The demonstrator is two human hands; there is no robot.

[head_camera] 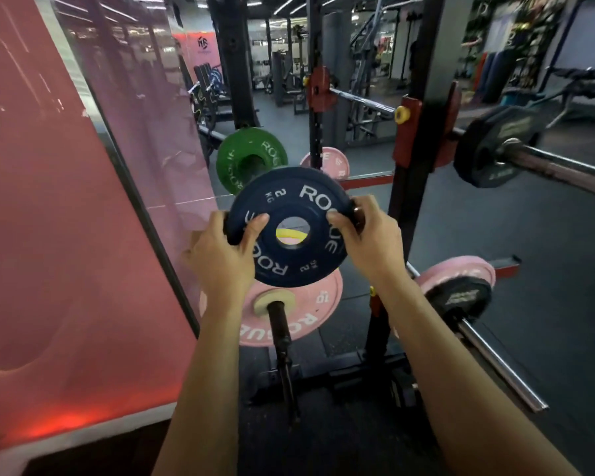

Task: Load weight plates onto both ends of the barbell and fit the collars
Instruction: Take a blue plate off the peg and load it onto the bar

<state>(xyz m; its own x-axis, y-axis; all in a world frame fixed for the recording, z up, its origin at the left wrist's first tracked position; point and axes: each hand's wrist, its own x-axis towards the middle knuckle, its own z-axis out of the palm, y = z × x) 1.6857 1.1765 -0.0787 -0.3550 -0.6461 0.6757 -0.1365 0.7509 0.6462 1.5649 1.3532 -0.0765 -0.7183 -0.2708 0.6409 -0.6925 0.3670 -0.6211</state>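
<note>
My left hand [220, 249] and right hand [368, 235] grip opposite edges of the blue 2 kg plate [289, 228], held above a pink plate [289, 314] on its storage peg [280, 324].

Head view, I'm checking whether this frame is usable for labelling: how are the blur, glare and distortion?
Head view: the blue plate reads sharply, both hands' grip on its rim clear; the left hand and right hand are slightly soft; wide-angle bending bows the rack upright; red glow glares off the wall panel.
</note>
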